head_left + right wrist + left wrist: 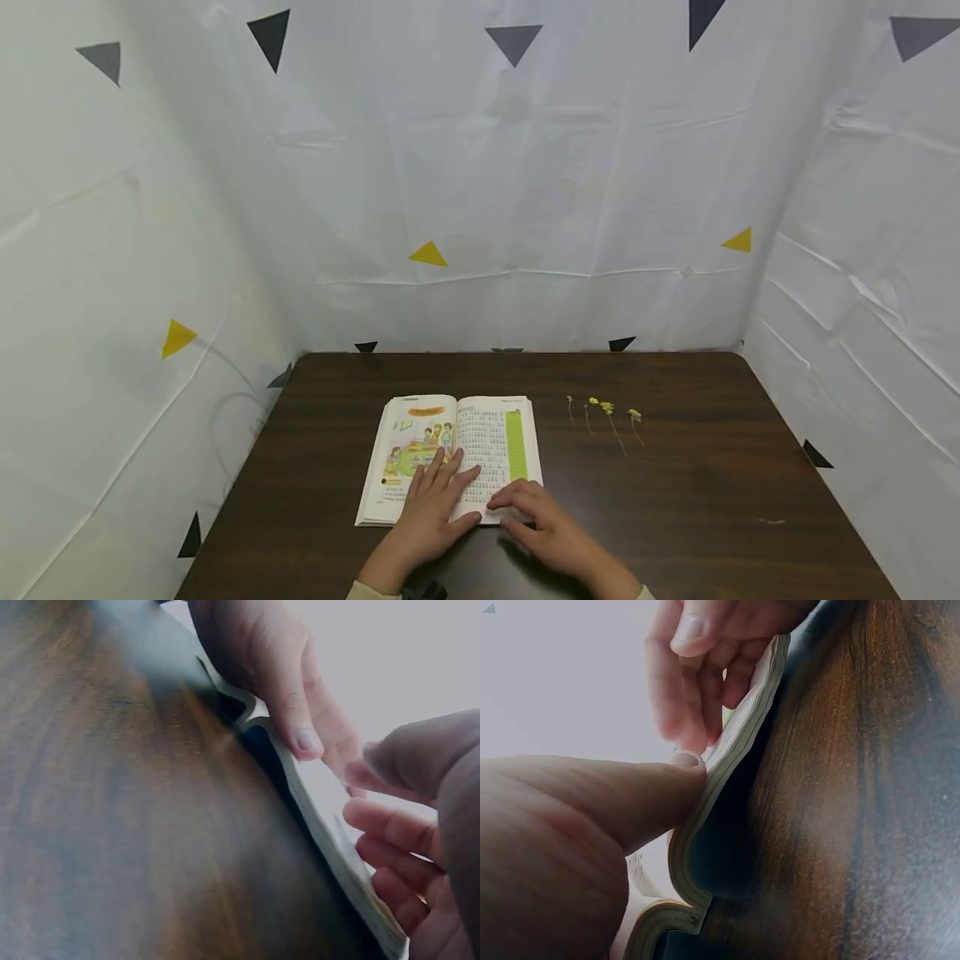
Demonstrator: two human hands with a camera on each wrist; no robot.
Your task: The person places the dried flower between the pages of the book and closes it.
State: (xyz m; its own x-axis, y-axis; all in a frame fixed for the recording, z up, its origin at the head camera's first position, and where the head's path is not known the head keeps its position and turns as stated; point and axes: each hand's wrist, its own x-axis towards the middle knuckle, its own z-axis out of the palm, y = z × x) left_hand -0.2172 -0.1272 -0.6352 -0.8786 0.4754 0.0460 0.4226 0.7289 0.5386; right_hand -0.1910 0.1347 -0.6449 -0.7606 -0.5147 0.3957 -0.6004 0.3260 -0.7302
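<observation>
An open book lies on the dark wooden table, with a coloured picture on its left page and lines of text beside a green strip on its right page. My left hand rests across the centre fold, fingers spread, its thumb along the lower edge of the right page. Over the lower right part of that page is my right hand, fingers loosely bent with the thumb apart from them. In the right wrist view nothing shows between the right thumb and the fingers.
Several small yellow flowers on thin stems lie in a row right of the book. White sheeting with grey, black and yellow triangles stands behind the table and along both sides.
</observation>
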